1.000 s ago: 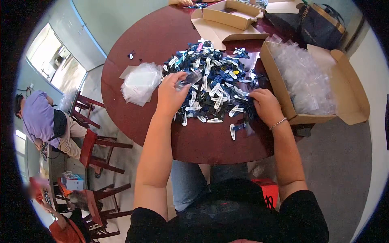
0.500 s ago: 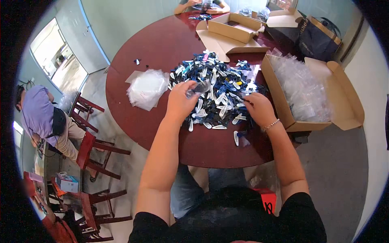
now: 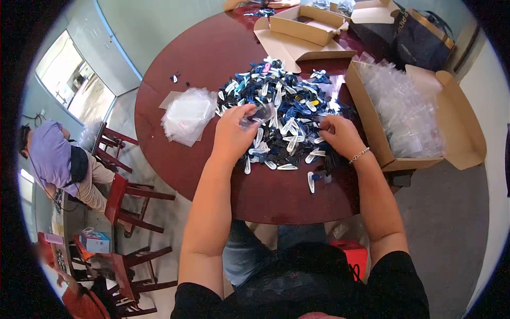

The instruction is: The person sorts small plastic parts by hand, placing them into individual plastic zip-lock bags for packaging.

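A large heap of snap hair clips [image 3: 291,142], white, navy and black with a few coloured ones, lies on the round dark-red table [image 3: 265,204]. Over the heap's left side, my left hand [image 3: 234,130] is closed on a small clear plastic bag [image 3: 264,113]. At the heap's right edge, my right hand [image 3: 340,137] has its thumb and fingers pinched together among the clips; what is between the fingertips is too small to make out. One white clip [image 3: 311,182] lies apart near the table's front edge, beside a dark clip.
A stack of clear bags [image 3: 187,116] lies left of the heap. On the right stands an open cardboard box [image 3: 372,127] full of filled plastic bags [image 3: 401,109]. Another carton [image 3: 300,31] and a dark bag [image 3: 422,42] are behind. A person [image 3: 50,151] sits at left near wooden stools [image 3: 119,199].
The view has shifted slightly. My left hand still holds the plastic bag over the heap, and my right hand stays at the heap's right edge with its fingers drawn closer together.
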The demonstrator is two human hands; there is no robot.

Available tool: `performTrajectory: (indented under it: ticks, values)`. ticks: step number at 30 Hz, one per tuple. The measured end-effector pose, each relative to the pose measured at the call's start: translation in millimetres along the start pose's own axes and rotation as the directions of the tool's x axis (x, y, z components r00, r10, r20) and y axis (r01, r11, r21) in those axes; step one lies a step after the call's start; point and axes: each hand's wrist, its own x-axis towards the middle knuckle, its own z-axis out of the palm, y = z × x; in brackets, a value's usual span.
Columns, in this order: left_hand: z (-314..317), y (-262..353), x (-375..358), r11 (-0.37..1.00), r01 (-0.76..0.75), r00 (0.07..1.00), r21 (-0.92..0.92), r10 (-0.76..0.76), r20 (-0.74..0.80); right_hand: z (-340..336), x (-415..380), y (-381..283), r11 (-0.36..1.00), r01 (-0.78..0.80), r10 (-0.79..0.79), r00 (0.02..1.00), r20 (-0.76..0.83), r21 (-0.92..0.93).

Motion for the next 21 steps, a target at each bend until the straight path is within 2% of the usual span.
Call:
performTrajectory:
  ticks: [4,6,7,9,10,12,13,15,20,21]
  values:
    - [-3,5,1,0.999,-0.029,1.000,0.037,0.029,-0.001,2,-2,0,0.998,-0.057,0.057,0.998,-0.016,0.035]
    - [-2,7,0,1.000,-0.013,1.000,0.026,0.013,0.007,4,-1,7,0.971,0.004,0.019,0.995,-0.096,0.240]
    - [-2,9,-1,0.999,-0.038,0.999,0.015,0.038,-0.001,3,0,8,0.970,0.003,0.021,0.995,-0.096,0.242]
    - [-2,10,-1,0.998,-0.067,0.998,0.007,0.068,-0.007,-2,2,7,0.765,-0.195,0.192,0.979,0.071,0.614]
    - [-1,8,-1,0.999,-0.042,0.999,0.009,0.042,0.011,-4,2,4,0.763,-0.192,0.192,0.979,0.067,0.617]
    - [-2,8,-1,1.000,-0.022,0.999,0.014,0.022,0.031,-7,0,0,0.457,-0.358,0.340,0.916,0.212,0.815]
    - [-2,8,-1,1.000,-0.016,0.999,0.012,0.015,0.040,-7,1,3,0.455,-0.354,0.340,0.917,0.208,0.817]
    - [-2,8,0,1.000,-0.010,0.999,0.009,0.009,0.048,-7,1,9,0.355,-0.372,0.298,0.915,0.274,0.858]
    - [-4,15,-1,1.000,-0.011,0.999,0.017,0.010,0.036,-6,0,6,0.330,-0.359,0.289,0.919,0.269,0.873]
    - [-3,13,-1,0.998,-0.053,0.998,0.037,0.052,0.020,-6,0,1,0.338,-0.344,0.286,0.924,0.252,0.876]
